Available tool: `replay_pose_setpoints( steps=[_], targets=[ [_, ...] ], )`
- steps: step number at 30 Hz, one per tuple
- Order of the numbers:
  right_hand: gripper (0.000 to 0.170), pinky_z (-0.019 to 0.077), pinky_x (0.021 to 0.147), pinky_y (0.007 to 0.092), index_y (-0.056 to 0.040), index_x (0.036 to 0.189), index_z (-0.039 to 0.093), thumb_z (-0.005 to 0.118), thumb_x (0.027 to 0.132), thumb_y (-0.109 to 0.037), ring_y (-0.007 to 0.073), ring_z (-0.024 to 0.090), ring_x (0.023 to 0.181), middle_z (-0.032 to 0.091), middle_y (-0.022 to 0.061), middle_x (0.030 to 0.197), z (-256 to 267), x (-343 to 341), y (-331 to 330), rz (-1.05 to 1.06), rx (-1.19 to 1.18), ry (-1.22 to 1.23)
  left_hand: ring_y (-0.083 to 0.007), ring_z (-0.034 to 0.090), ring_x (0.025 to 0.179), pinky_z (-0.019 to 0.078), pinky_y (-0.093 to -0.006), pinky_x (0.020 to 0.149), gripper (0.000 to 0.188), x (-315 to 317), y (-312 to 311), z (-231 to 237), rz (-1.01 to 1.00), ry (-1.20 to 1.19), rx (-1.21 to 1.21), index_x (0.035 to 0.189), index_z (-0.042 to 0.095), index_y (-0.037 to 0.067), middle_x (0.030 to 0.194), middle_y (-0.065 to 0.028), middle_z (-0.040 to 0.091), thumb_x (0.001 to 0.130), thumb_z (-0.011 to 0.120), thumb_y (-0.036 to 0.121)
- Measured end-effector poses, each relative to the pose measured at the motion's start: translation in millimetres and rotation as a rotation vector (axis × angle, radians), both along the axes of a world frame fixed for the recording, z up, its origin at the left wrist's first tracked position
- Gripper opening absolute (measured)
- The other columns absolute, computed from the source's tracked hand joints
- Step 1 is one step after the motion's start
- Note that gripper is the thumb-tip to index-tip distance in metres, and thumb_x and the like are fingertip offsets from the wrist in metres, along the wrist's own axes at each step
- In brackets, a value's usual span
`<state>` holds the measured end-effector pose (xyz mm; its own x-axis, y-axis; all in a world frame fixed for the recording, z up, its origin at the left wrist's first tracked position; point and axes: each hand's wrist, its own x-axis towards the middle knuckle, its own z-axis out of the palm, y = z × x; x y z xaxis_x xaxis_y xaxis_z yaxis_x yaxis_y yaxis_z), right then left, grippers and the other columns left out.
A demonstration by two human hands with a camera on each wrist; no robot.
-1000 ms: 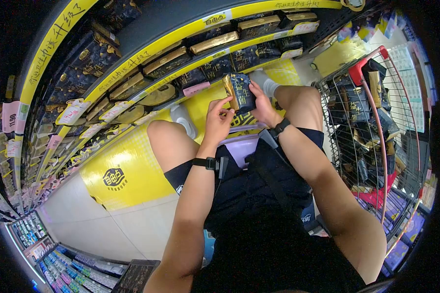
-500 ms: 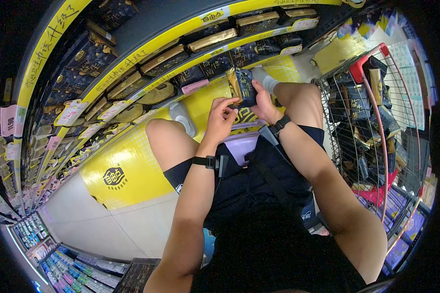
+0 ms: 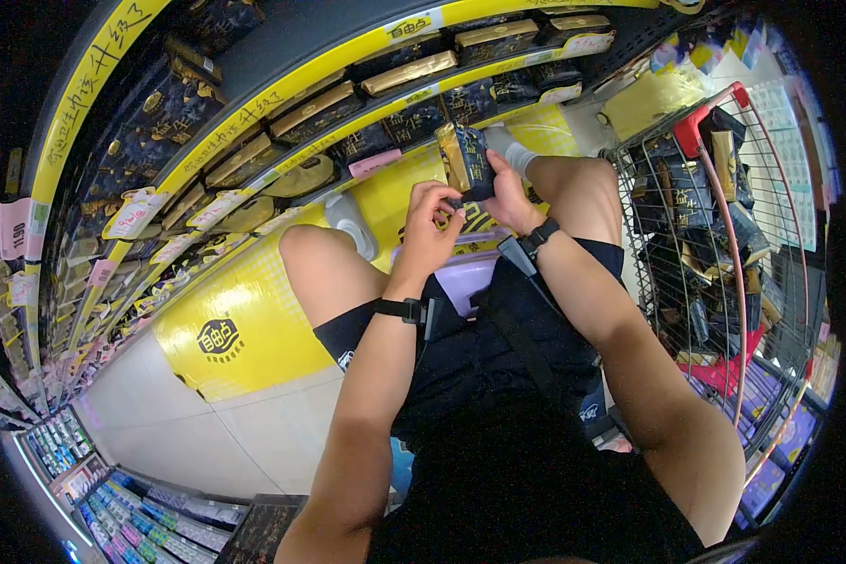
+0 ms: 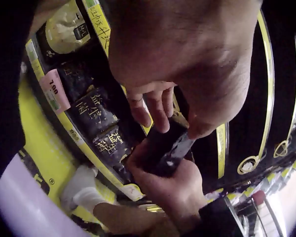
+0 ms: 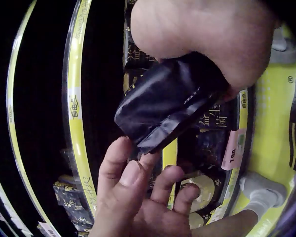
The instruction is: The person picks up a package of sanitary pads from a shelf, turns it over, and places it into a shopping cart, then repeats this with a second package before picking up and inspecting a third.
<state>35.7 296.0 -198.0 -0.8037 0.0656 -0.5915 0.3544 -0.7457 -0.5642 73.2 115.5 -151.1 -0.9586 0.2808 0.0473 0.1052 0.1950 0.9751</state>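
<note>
1. Right hand (image 3: 510, 195): its fingers are wrapped round a small package, gripping it from the right.
2. Left hand (image 3: 430, 230): its fingers (image 5: 116, 160) are bent, with fingertips touching the near left corner of that package; whether they pinch it I cannot tell.
3. Package (image 3: 467, 162): dark, glossy wrapper with a gold side facing left and gold Chinese characters; held up tilted between the two hands, in front of the person's lap.
4. Black straps (image 3: 402, 310) circle both wrists, each carrying a small grey device.
5. Beneath the hands are the seated person's bare knees, spread apart, with black shorts (image 3: 357, 343). A white sock (image 3: 519, 160) shows at the far right.
6. Under the feet, a yellow floor covering (image 3: 263, 320) printed with a black logo.
7. Far side and left: curved-looking store shelves (image 3: 411, 28) edged in yellow, lined with dark and gold packs (image 3: 318, 109). A pink price tag (image 3: 375, 163) hangs near the package.
8. Right: a wire shopping cart (image 3: 689, 136) with a red handle, heaped with similar packs.
</note>
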Motion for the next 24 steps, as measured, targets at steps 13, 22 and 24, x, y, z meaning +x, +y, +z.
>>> replay_pose_setpoints(
  steps=[13, 22, 24],
  targets=[
    [0.036, 0.057, 0.088, 0.0348, -0.0074, 0.129, 0.057, 0.051, 0.105, -0.033, 0.0163, 0.068, 0.098, 0.069, 0.0069, 0.115, 19, 5, -10, 0.445, -0.159, 0.077, -0.0119, 0.049, 0.077, 0.045, -0.0251, 0.068, 0.066, -5, -7, 15, 0.239, -0.072, -0.037, 0.146, 0.045, 0.01, 0.114, -0.0078, 0.049, 0.087, 0.074, 0.014],
    [0.041, 0.0577, 0.082, 0.0328, -0.0077, 0.132, 0.054, 0.062, 0.099, -0.03, 0.0148, 0.068, 0.094, 0.068, 0.0062, 0.113, 20, 9, -7, 0.405, -0.041, 0.134, -0.0125, 0.043, 0.064, 0.0402, -0.0267, 0.056, 0.063, -8, -13, 14, 0.15, -0.001, -0.159, 0.138, 0.054, 0.013, 0.097, -0.006, 0.049, 0.079, 0.077, 0.012],
    [0.04, 0.0577, 0.081, 0.0323, -0.0074, 0.13, 0.054, 0.063, 0.099, -0.03, 0.0148, 0.068, 0.094, 0.068, 0.0061, 0.111, 23, 10, -9, 0.38, -0.044, 0.124, -0.0126, 0.043, 0.063, 0.04, -0.027, 0.056, 0.062, -7, -15, 15, 0.13, -0.024, -0.134, 0.136, 0.055, 0.013, 0.096, -0.0058, 0.049, 0.079, 0.077, 0.011]
  ],
)
